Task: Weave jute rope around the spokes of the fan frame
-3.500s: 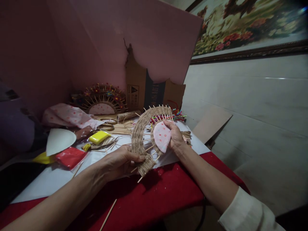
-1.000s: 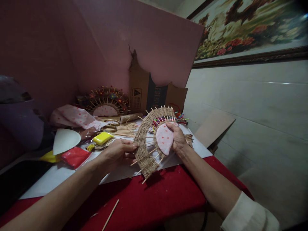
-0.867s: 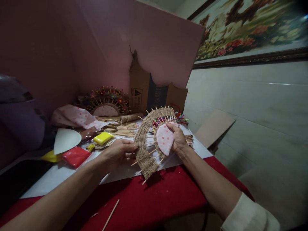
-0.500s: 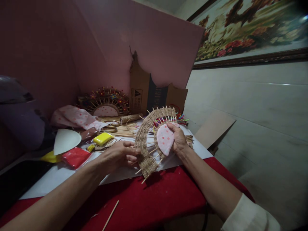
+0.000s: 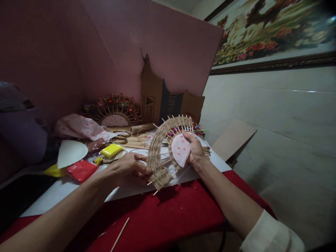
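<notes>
A half-round craft piece fills the middle of the view: a woven twine band (image 5: 154, 154) arches on thin wooden sticks around a pale pink half-disc with red dots (image 5: 181, 150). My right hand (image 5: 196, 149) grips the half-disc, thumb on its front face and the other fingers behind it. At the band's lower left edge is my left hand (image 5: 132, 166), its fingers closed around the edge and a stick end, the fingertips partly hidden behind the weave. The piece is held tilted above the table, its stick ends poking out past the band.
Behind lean a similar arch with coloured flowers (image 5: 115, 120) and torn cardboard (image 5: 153, 94). Around lie dotted cloth (image 5: 78, 126), loose sticks (image 5: 138, 141), a yellow packet (image 5: 111, 150), a red packet (image 5: 82, 170) and a white half-disc (image 5: 72, 154). One stick (image 5: 120, 234) rests on the red tablecloth (image 5: 162, 217).
The lower end of the woven piece has risen slightly. My left hand has shifted its fingers a little along the band's edge; my right hand keeps its hold.
</notes>
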`<state>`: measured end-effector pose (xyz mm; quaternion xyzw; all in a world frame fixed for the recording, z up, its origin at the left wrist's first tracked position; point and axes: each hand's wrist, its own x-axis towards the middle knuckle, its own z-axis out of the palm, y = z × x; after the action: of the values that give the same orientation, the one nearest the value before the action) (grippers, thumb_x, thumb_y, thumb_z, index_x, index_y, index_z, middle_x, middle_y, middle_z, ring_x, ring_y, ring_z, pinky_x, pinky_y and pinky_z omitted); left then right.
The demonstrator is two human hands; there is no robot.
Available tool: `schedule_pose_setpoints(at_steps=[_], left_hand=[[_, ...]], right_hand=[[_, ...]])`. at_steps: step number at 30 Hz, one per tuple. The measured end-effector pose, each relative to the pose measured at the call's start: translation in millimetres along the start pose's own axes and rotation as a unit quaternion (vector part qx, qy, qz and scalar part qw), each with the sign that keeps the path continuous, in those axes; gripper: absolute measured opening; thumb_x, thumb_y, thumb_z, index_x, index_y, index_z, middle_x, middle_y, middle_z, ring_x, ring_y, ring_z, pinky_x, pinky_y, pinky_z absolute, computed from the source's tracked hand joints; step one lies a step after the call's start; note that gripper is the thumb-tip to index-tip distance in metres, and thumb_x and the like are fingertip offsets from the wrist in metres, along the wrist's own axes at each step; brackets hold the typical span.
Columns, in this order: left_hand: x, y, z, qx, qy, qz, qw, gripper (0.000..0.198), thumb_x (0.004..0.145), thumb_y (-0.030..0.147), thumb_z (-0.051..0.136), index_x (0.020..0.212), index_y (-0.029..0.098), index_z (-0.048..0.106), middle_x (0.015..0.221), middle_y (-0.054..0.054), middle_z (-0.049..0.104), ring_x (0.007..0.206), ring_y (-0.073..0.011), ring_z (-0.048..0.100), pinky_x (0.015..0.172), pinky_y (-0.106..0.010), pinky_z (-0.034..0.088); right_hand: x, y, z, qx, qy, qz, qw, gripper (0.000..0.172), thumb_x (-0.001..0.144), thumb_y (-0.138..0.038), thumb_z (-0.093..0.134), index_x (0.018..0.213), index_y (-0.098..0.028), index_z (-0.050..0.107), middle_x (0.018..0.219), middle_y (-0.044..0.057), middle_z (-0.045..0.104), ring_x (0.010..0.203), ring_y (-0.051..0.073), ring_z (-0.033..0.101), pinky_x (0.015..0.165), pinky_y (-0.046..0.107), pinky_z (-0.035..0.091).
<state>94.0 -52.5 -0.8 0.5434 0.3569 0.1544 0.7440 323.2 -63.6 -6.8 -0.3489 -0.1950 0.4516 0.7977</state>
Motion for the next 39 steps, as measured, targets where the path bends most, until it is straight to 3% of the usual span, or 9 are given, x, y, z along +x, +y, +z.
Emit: schedule_pose_setpoints(at_steps=[11,18,24,29,39], left_hand=[[2.4,-6.9,-0.9,-0.004,-0.056,0.025,0.998,0.022,0.059,0.011,0.067,0.081,0.01,0.066,0.066,-0.007,0.067,0.056,-0.015,0.061,0.052,-0.024,0.047],[4.1,-10.4,1.4,-0.086,-0.143,0.075,0.983,0.013,0.062,0.007,0.065,0.075,0.007,0.062,0.061,-0.004,0.058,0.05,-0.0082,0.05,0.046,-0.019,0.036],[6.3,-13.4,5.6,-0.099,-0.115,0.071,0.986,0.016,0.061,0.006,0.067,0.076,0.008,0.061,0.062,-0.002,0.057,0.049,-0.0074,0.05,0.046,-0.019,0.037],[7.1,-12.5,8.1,-0.097,-0.056,0.057,0.992,0.023,0.058,0.005,0.068,0.08,0.008,0.062,0.074,-0.007,0.064,0.058,-0.0123,0.058,0.05,-0.022,0.043],[8.2,-15.1,5.9,-0.107,-0.032,0.068,0.991,0.036,0.055,0.007,0.071,0.088,0.009,0.057,0.075,-0.008,0.064,0.058,-0.0145,0.059,0.047,-0.023,0.042]], right_hand=[[-5.4,0.0,3.7,-0.005,-0.004,0.013,1.0,0.011,0.06,-0.012,0.062,0.066,-0.016,0.053,0.053,-0.001,0.063,0.044,0.014,0.058,0.047,0.026,0.05],[-7.3,-0.4,5.4,-0.005,-0.008,0.014,1.0,0.01,0.06,-0.011,0.061,0.064,-0.016,0.053,0.051,-0.001,0.062,0.044,0.014,0.058,0.047,0.026,0.049],[-9.5,0.6,6.8,-0.007,-0.003,0.009,1.0,0.012,0.058,-0.012,0.062,0.063,-0.016,0.052,0.048,-0.002,0.061,0.041,0.013,0.056,0.044,0.025,0.048],[-10.2,1.0,7.3,-0.006,-0.004,0.005,1.0,0.013,0.058,-0.01,0.061,0.064,-0.016,0.052,0.049,-0.003,0.061,0.041,0.012,0.056,0.044,0.024,0.048],[-10.6,1.6,6.0,-0.015,-0.016,0.012,1.0,0.013,0.058,-0.013,0.063,0.064,-0.017,0.052,0.049,-0.003,0.061,0.041,0.013,0.056,0.044,0.026,0.048]])
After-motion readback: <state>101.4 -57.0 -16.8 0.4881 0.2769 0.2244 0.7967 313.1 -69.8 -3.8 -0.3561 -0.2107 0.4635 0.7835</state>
